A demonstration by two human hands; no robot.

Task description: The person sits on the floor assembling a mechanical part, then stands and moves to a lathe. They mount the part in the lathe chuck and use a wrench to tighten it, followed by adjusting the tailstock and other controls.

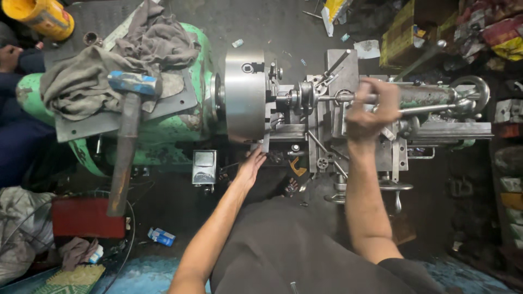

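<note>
left hand (pixel 251 165) with fingers loosely open, tips touching the near edge of the lathe's steel chuck (pixel 244 97), right hand (pixel 369 111) curled shut around the tailstock spindle bar (pixel 348 98) right of the chuck, hammer (pixel 127 130) and grey rags (pixel 92 76) on the green headstock (pixel 180 130) at left

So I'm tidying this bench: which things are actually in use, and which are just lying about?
In use: left hand at the round steel chuck; right hand on the grey tailstock barrel.
Lying about: blue-headed hammer, grey rags, yellow can.
</note>
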